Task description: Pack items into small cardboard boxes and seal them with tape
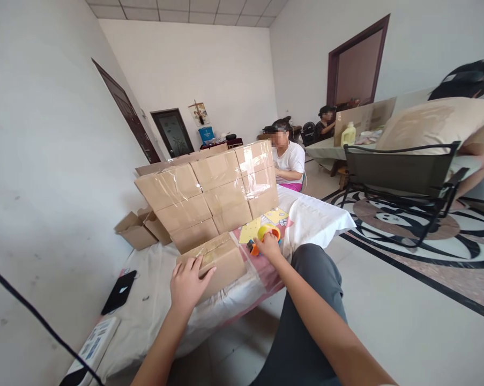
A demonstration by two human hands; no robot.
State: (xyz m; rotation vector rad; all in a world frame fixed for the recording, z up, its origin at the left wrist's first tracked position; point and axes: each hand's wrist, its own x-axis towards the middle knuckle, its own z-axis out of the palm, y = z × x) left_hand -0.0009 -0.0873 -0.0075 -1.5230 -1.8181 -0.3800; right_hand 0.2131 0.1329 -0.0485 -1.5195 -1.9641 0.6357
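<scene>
My left hand [188,281] lies on the near cardboard box [224,269], its fingers stretched over the top and the thumb apart on the front side. A strip of clear tape runs along the top of that box. On the table to the right of it, my right hand [269,247] is wrapped round a tape dispenser [254,248] with orange and blue parts and a yellow roll. The palm hides part of the dispenser. Just behind stands a wall of stacked, taped boxes [205,187].
Open boxes [135,230] stand at the left by the wall. A black pouch [120,292] and a white case [97,340] lie on the cloth-covered table [157,279]. Across the table sits a person [292,163]. An armchair [402,171] holds another person at the right.
</scene>
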